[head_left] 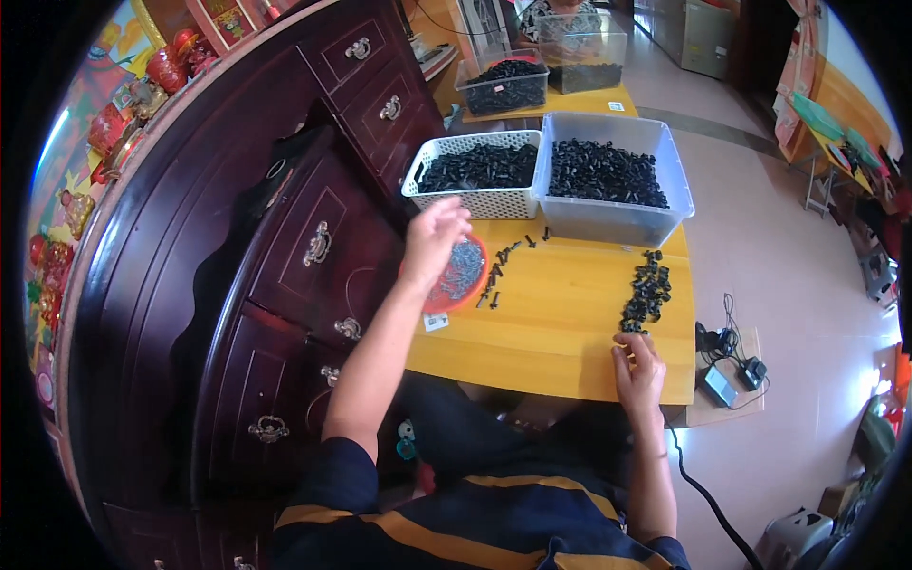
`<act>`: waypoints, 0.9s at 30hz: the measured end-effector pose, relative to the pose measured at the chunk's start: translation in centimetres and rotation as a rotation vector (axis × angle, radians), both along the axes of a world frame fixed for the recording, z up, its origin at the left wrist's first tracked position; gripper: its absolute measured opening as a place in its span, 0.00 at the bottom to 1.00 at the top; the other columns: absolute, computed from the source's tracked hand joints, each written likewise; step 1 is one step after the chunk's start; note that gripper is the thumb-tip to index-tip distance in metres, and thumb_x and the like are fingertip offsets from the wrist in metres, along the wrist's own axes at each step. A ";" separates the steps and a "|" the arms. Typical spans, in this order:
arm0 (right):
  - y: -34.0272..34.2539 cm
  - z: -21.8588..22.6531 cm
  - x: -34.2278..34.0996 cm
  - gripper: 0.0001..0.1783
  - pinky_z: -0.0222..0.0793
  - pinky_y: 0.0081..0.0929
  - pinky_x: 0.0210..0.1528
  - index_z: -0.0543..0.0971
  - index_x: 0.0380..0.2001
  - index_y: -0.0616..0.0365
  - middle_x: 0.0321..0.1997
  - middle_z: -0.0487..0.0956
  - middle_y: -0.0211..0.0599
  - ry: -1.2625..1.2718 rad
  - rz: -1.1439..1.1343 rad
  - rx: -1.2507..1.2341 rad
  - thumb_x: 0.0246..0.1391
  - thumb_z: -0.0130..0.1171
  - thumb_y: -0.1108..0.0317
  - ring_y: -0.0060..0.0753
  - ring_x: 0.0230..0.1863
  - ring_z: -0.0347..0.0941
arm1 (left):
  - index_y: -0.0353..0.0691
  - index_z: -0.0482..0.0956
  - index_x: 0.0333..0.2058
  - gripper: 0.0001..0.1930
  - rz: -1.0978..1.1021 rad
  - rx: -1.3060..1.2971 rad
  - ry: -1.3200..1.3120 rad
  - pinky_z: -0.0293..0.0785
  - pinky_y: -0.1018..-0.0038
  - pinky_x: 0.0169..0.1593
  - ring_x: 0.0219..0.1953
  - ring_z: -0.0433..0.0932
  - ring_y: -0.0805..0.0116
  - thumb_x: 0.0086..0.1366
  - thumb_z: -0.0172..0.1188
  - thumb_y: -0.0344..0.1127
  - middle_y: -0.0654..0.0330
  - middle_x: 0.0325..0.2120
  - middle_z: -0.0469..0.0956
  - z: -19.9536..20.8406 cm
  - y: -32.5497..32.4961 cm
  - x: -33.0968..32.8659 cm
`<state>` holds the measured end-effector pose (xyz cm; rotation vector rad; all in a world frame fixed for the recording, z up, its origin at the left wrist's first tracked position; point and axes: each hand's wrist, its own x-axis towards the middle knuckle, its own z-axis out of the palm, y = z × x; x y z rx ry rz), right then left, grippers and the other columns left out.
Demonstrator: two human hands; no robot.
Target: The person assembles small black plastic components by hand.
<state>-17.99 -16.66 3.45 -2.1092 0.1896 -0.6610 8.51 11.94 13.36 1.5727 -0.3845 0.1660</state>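
Note:
My left hand (437, 237) is raised in front of the white perforated basket (484, 203), partly above the round red dish (439, 302). Its fingers are loosely bent and apart, with nothing visible in them. Small silvery nails or screws (463, 269) fill the dish. Heaped in the basket are small black plastic parts (480, 168). At the table's near right, my right hand (641, 370) is closed, thumb and fingers at the near end of a row of small black plastic clips (648, 290). Its fingertips pinch what looks like one of these clips.
A translucent bin (613, 220) of black parts stands beside the basket on the yellow table (551, 342). Loose black pieces (496, 275) lie right of the dish. Dark wooden drawers (313, 228) border the left. Further bins (502, 90) stand behind; corded devices (722, 380) sit at the right.

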 end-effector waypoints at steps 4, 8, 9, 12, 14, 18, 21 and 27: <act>-0.9 -1.0 1.2 0.11 0.75 0.39 0.40 0.82 0.43 0.57 0.38 0.80 0.42 -0.008 -0.096 -0.233 0.54 0.64 0.75 0.48 0.37 0.79 | 0.29 0.79 0.53 0.16 -0.133 0.155 0.100 0.79 0.78 0.37 0.31 0.82 0.75 0.68 0.58 0.27 0.57 0.35 0.85 -0.9 0.8 -1.4; -1.0 -2.0 1.4 0.13 0.75 0.41 0.43 0.82 0.45 0.53 0.40 0.79 0.41 0.080 -0.110 -0.322 0.55 0.64 0.71 0.49 0.43 0.78 | 0.31 0.85 0.43 0.09 -0.150 0.427 0.192 0.79 0.77 0.38 0.31 0.83 0.75 0.66 0.61 0.28 0.59 0.33 0.86 -5.3 3.5 -4.3; -0.9 -2.4 1.6 0.13 0.75 0.42 0.44 0.83 0.45 0.52 0.40 0.78 0.41 0.125 -0.127 -0.316 0.55 0.63 0.71 0.49 0.44 0.77 | 0.33 0.85 0.42 0.09 -0.073 0.523 0.097 0.79 0.76 0.38 0.31 0.84 0.73 0.66 0.61 0.29 0.57 0.33 0.87 -6.4 4.5 -4.4; -1.1 -2.6 1.8 0.14 0.75 0.42 0.44 0.82 0.46 0.51 0.38 0.77 0.41 0.084 -0.140 -0.365 0.55 0.63 0.72 0.50 0.42 0.77 | 0.36 0.85 0.41 0.09 0.069 0.618 0.002 0.81 0.70 0.41 0.34 0.86 0.64 0.62 0.64 0.29 0.53 0.34 0.86 -8.6 6.8 -4.7; -1.2 -2.5 1.7 0.12 0.74 0.43 0.43 0.82 0.43 0.52 0.37 0.77 0.42 0.066 -0.125 -0.350 0.55 0.62 0.72 0.52 0.40 0.76 | 0.37 0.85 0.40 0.09 0.160 0.796 -0.144 0.81 0.68 0.42 0.36 0.86 0.58 0.61 0.64 0.28 0.53 0.35 0.85 -9.2 7.9 -5.2; -1.2 -2.5 1.4 0.06 0.72 0.46 0.42 0.80 0.37 0.53 0.35 0.77 0.43 0.113 -0.121 -0.311 0.55 0.62 0.70 0.54 0.40 0.76 | 0.39 0.85 0.40 0.09 0.146 0.971 -0.139 0.80 0.61 0.44 0.38 0.85 0.54 0.61 0.66 0.32 0.54 0.35 0.84 -9.3 8.5 -6.0; -0.7 -2.4 1.6 0.06 0.73 0.45 0.41 0.80 0.36 0.52 0.34 0.77 0.42 0.103 -0.114 -0.357 0.55 0.64 0.69 0.53 0.39 0.76 | 0.40 0.84 0.43 0.12 0.142 1.040 -0.153 0.79 0.59 0.48 0.44 0.83 0.53 0.61 0.66 0.34 0.53 0.40 0.82 -8.9 9.0 -5.1; -0.7 -2.7 1.2 0.05 0.73 0.43 0.40 0.81 0.32 0.51 0.33 0.77 0.39 0.107 -0.160 -0.351 0.54 0.67 0.65 0.50 0.38 0.76 | 0.41 0.82 0.48 0.16 0.208 1.168 -0.282 0.76 0.58 0.55 0.52 0.78 0.49 0.61 0.66 0.34 0.52 0.48 0.79 -8.7 7.6 -3.3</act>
